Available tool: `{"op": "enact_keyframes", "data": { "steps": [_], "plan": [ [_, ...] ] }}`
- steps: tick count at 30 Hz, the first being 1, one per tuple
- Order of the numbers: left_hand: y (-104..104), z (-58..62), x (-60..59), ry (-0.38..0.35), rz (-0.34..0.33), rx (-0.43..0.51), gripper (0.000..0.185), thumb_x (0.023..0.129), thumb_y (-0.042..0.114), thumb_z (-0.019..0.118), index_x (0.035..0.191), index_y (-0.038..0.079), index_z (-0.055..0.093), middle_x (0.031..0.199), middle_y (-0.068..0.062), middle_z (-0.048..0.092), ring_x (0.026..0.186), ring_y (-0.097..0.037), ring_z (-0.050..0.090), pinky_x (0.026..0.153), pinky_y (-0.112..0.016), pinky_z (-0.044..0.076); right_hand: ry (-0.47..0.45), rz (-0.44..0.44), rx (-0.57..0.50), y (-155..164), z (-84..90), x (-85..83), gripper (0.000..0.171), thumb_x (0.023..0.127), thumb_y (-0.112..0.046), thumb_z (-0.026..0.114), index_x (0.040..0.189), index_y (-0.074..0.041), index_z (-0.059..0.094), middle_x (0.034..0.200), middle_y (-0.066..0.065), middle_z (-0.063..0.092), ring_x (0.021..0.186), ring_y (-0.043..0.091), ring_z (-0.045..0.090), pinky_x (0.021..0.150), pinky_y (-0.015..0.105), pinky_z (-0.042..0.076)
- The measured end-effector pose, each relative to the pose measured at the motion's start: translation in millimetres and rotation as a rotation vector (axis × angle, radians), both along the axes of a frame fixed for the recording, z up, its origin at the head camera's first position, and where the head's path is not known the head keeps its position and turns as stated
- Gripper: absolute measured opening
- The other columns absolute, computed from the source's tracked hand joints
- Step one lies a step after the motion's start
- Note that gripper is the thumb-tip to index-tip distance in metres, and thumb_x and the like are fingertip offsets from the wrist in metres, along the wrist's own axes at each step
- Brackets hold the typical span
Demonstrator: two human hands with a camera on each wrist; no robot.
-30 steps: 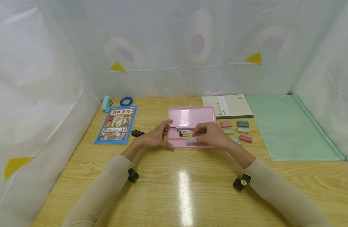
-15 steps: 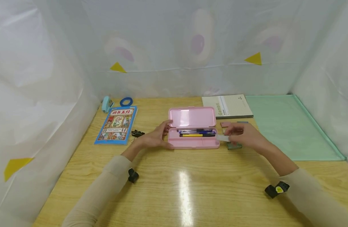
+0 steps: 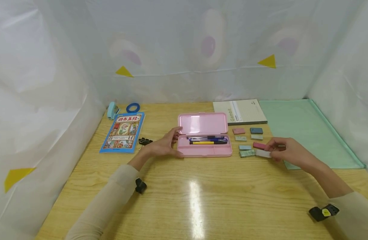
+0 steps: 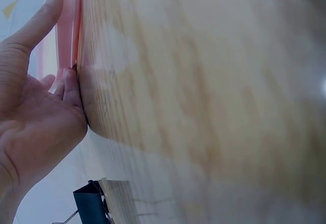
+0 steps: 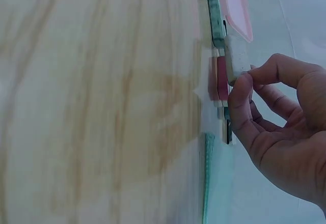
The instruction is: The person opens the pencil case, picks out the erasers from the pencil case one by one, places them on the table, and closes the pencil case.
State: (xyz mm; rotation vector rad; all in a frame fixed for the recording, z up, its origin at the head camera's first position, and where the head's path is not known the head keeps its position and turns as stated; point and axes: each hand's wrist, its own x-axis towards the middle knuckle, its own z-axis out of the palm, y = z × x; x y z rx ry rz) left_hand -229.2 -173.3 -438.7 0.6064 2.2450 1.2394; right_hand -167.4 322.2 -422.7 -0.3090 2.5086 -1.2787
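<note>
White rectangular eraser (image 3: pixel 263 153) sits pinched in the right hand (image 3: pixel 287 152) by thumb and fingertips (image 5: pixel 243 84), low over the wooden table (image 3: pixel 196 200) and touching the row of small coloured erasers (image 3: pixel 250 138) just left of that hand. Beside the left hand (image 3: pixel 164 144), whose relaxed fingers steady one end, lies the open pink plastic pencil case (image 3: pixel 204 138); its pens (image 3: pixel 206 140) remain inside. By my judgement, the eraser is out of the case and nearly laid down; the release is not yet done.
</note>
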Motion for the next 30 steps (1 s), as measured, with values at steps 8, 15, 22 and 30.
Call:
{"op": "enact_keyframes", "data": {
  "steps": [8,15,22,30],
  "plan": [
    [-0.1,0.6,0.1,0.006,0.002,-0.004,0.115,0.084,0.019,0.089,0.166,0.018,0.008,0.151,-0.012,0.033,0.138,-0.026,0.034,0.122,-0.041,0.031,-0.012,0.022,0.002,8.2,-5.6,2.5,0.015,0.100,-0.005,0.063,0.114,0.001,0.066,0.092,0.014,0.064,0.072,0.023,0.063,0.061,0.034,0.055],
    [0.1,0.1,-0.4,0.011,0.003,-0.005,0.115,0.084,0.019,0.089,0.166,0.017,0.009,0.150,-0.013,0.034,0.138,-0.027,0.034,0.122,-0.042,0.031,0.006,0.053,0.002,10.2,-7.3,0.0,0.014,0.104,-0.005,0.059,0.114,0.001,0.066,0.093,0.015,0.065,0.074,0.024,0.065,0.061,0.034,0.056],
    [0.9,0.5,-0.8,-0.008,0.007,-0.008,0.115,0.085,0.020,0.089,0.166,0.019,0.007,0.153,-0.013,0.031,0.141,-0.027,0.033,0.123,-0.042,0.030,0.072,0.034,-0.016,4.3,7.8,-11.1,0.019,0.107,-0.016,0.059,0.116,0.000,0.067,0.101,0.018,0.066,0.073,0.028,0.062,0.063,0.036,0.054],
    [3.0,5.9,4.8,0.009,0.020,-0.022,0.119,0.084,0.019,0.089,0.167,0.019,0.003,0.156,-0.015,0.031,0.143,-0.029,0.032,0.124,-0.043,0.029,0.113,-0.006,-0.178,-41.0,19.3,-38.4,0.039,0.109,-0.026,0.057,0.133,0.004,0.057,0.116,0.014,0.068,0.097,0.023,0.069,0.084,0.038,0.060]
  ]
}}
